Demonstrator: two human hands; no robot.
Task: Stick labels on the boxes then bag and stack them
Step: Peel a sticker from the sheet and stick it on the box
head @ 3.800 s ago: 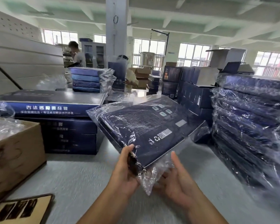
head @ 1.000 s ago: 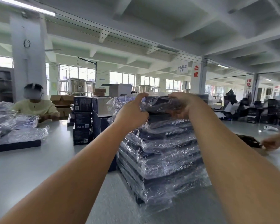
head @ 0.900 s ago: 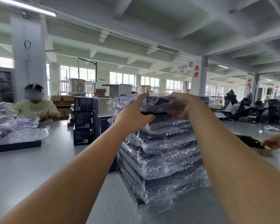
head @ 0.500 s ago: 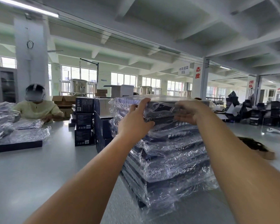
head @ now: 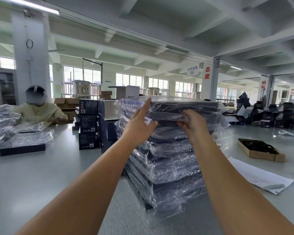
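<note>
A tall stack of dark blue boxes in clear plastic bags stands on the grey table straight ahead. The top bagged box lies flat on the stack. My left hand reaches to its near left corner with straight fingers, the forefinger touching the top edge. My right hand is at the stack's near face just below the top box, its loosely bent fingers against the plastic and gripping nothing that I can see.
Unbagged dark boxes stand left of the stack. More bagged boxes lie at the far left, where another person sits. A shallow cardboard tray and white sheets lie at the right.
I carried the bagged box to the stack and laid it on top. Since half a second ago both hands have slid back and down off its top, and the fingers have loosened.
</note>
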